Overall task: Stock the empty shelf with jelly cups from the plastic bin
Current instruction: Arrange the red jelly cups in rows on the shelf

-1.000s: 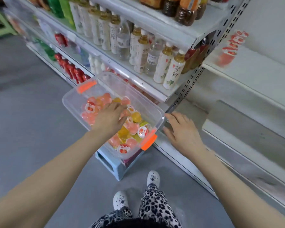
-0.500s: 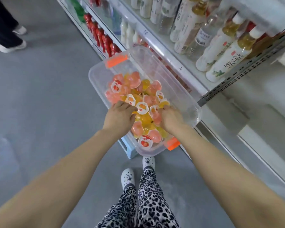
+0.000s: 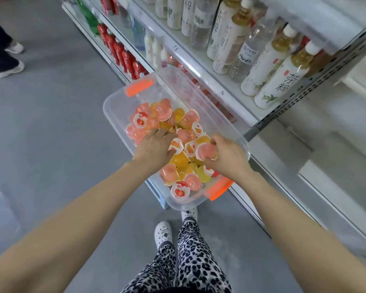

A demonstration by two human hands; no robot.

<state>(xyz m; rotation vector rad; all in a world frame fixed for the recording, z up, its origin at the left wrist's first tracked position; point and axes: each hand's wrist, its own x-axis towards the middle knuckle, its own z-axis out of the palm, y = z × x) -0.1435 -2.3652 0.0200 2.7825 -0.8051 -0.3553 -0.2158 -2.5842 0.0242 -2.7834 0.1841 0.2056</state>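
Right hand [image 3: 226,157] grips pink cup [image 3: 206,151]; left hand [image 3: 154,145] curled in bin [image 3: 115,115], hold unclear. Cups [image 3: 181,161] likely light, slick: pinch rims.

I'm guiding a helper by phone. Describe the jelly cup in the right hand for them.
Find the clear plastic bin with orange latches beside the drinks shelf. At its near right, the right hand grips a pink jelly cup. The cups just left of it show printed lids; it shows plain pink.
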